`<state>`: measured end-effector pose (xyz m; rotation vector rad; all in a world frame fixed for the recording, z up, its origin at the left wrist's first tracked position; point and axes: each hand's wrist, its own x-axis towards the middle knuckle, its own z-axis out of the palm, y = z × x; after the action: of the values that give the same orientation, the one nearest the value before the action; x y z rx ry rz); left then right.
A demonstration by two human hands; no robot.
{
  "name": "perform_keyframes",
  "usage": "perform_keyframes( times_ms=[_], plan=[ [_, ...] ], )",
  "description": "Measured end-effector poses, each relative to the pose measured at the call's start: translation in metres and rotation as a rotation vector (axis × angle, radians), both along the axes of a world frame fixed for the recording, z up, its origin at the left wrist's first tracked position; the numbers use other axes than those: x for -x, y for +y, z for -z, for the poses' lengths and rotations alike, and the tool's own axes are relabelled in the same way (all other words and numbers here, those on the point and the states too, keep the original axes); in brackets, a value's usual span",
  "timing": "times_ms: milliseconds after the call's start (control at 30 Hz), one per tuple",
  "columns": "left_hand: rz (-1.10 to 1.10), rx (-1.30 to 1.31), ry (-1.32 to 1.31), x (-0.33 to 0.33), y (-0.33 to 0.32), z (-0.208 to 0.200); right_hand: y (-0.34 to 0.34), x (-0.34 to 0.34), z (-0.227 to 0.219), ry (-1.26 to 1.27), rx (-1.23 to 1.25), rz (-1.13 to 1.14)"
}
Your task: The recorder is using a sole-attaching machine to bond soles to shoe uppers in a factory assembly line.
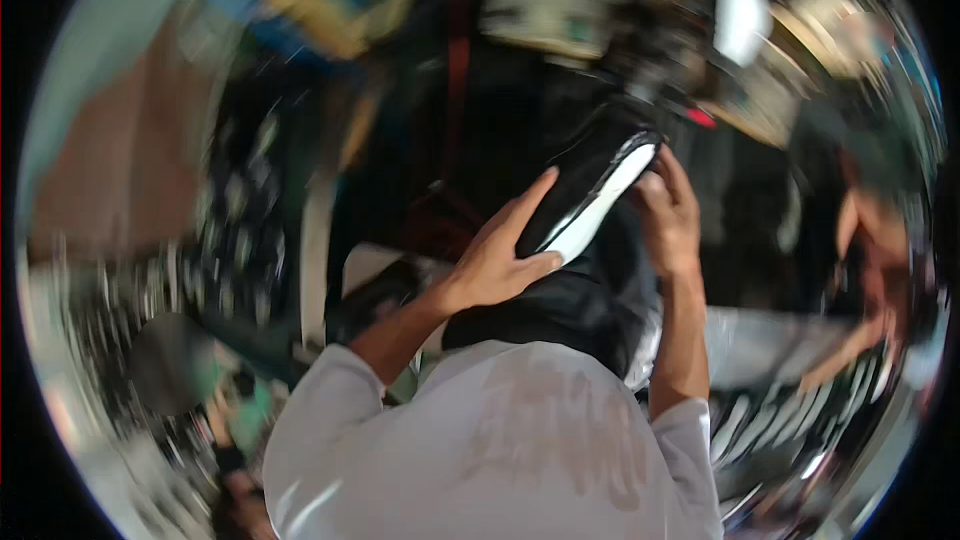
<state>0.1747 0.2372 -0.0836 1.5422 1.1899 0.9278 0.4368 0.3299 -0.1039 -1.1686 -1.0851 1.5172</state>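
Observation:
A black shoe with a white sole [602,202] is held above my lap, tilted with its far end toward the right. My left hand [500,258] grips the near end, its thumb against the white sole edge and its fingers along the black side. At the far end, my right hand [670,210] has bent fingers closed around the shoe's right side; part of that grip is hidden. Motion smears the shoe's finer details. Beneath it are my dark trousers [540,315].
Pale box-like equipment [555,0] stands ahead, with a small red part [700,117] to its right. A co-worker's bare arm [855,350] shows at the right. Another person [240,420] is at lower left. Blurred rows of dark and white items [240,220] line the left.

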Motion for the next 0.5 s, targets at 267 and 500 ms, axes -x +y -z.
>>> perform_keyframes(
  times_ms=[267,500],
  plan=[
    [-1.204,0.152,0.115,0.157,-0.173,-0.003,0.017,0.044,0.108,-0.062,0.356,-0.199],
    [-1.786,0.320,0.250,0.200,-0.362,0.036,0.040,0.033,0.135,-0.087,0.437,-0.260]
  ],
)
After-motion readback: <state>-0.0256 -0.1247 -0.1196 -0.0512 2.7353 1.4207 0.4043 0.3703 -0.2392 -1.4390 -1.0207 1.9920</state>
